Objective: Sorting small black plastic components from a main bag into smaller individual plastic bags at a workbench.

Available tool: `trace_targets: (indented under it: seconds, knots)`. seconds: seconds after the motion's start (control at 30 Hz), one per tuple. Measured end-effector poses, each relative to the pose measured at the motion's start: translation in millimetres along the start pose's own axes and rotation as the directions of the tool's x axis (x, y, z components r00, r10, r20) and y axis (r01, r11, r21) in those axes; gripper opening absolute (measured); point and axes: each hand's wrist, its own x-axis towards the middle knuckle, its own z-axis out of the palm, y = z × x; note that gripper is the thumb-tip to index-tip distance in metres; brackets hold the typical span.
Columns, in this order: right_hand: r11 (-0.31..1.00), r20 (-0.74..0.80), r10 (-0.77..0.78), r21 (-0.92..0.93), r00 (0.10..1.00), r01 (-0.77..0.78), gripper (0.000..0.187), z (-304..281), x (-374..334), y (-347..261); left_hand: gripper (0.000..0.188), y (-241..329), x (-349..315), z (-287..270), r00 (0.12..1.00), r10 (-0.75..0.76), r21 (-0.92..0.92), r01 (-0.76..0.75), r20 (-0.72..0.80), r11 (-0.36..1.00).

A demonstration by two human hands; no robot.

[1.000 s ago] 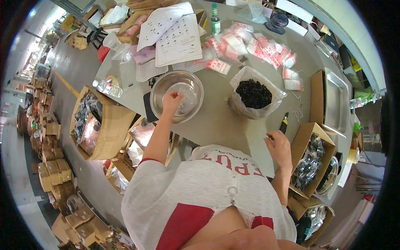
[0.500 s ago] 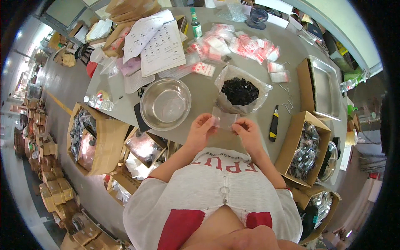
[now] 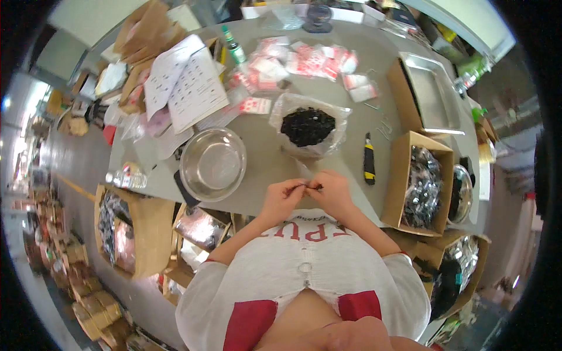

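Observation:
Both hands meet at the near edge of the table, fingers pinched close together. My left hand (image 3: 283, 198) and my right hand (image 3: 329, 188) grip a small clear plastic bag (image 3: 304, 169), whose end sticks up beyond the fingertips. Whatever it contains is hidden by the fingers. Just beyond stands a larger clear bag (image 3: 283, 110), open at the top and filled with small black parts (image 3: 308, 126). A shiny steel bowl (image 3: 212, 167) is on the left. To the right lies a yellow and black utility knife (image 3: 369, 159).
Red-and-white small packets (image 3: 316, 61) are heaped at the back, near a green-capped bottle (image 3: 235, 50). Printed sheets (image 3: 198, 93) lie far left. Along the right side are a metal tray (image 3: 432, 93) and a cardboard box (image 3: 403, 193) of wrapped parts. Bent metal hooks (image 3: 383, 127) lie near the knife.
My hands have come together; the small bag, earlier spread flat between them, is now bunched at the fingertips. The whole view has shifted and turned slightly.

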Motion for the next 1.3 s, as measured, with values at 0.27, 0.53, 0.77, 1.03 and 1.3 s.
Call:
trace_targets:
  seconds: [0.27, 0.53, 0.77, 1.03, 1.3]
  knots:
    - [0.972, -0.094, -0.234, 0.009, 0.968, 0.236, 0.021, -1, 5, -13, 0.017, 8, 2, -9, 0.996, -0.09, -0.304, 0.079, -0.021, 0.949]
    - [0.963, -0.033, -0.113, 0.241, 0.993, 0.118, 0.018, -7, 1, -16, 0.011, -5, 5, -11, 0.994, 0.038, -0.212, -0.059, -0.103, 0.975]
    - [0.937, 0.014, -0.005, 0.35, 1.0, 0.0, 0.015, -9, 2, -16, 0.006, -10, 8, -11, 0.993, 0.073, -0.19, -0.089, -0.091, 0.978]
    - [0.961, 0.066, -0.001, 0.275, 0.998, -0.018, 0.013, -10, 4, -11, 0.004, -14, 8, -15, 0.993, 0.106, 0.008, -0.106, -0.055, 0.994]
    - [0.973, -0.039, -0.177, 0.143, 0.983, 0.181, 0.013, 2, 1, -7, 0.01, -3, 11, -10, 0.995, 0.09, 0.08, -0.086, -0.043, 0.993]
